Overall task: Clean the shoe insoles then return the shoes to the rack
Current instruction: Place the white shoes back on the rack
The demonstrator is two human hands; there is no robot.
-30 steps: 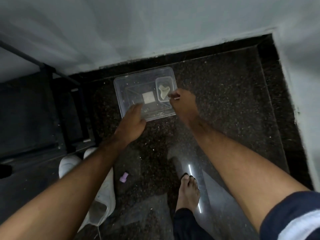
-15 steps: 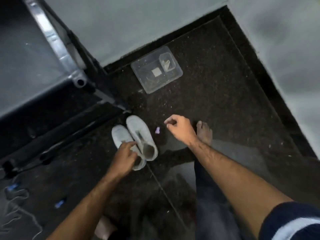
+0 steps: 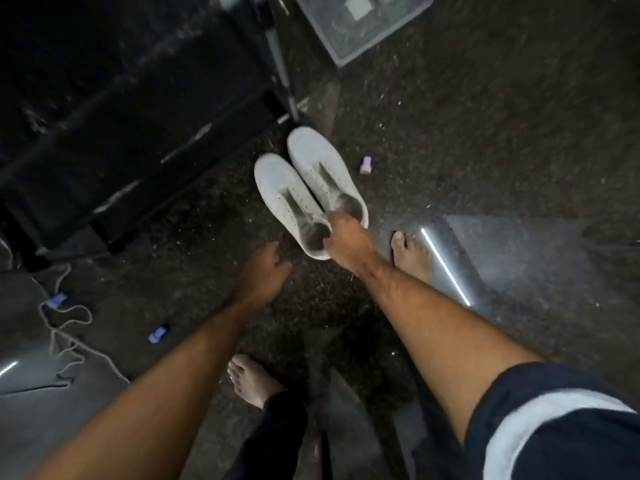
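Two white shoes sit on floor beside dark rack. Left hand hovers loose, empty. Right hand grip pinches both heel collars. Likely return step: lift pair, swing left onto shelf
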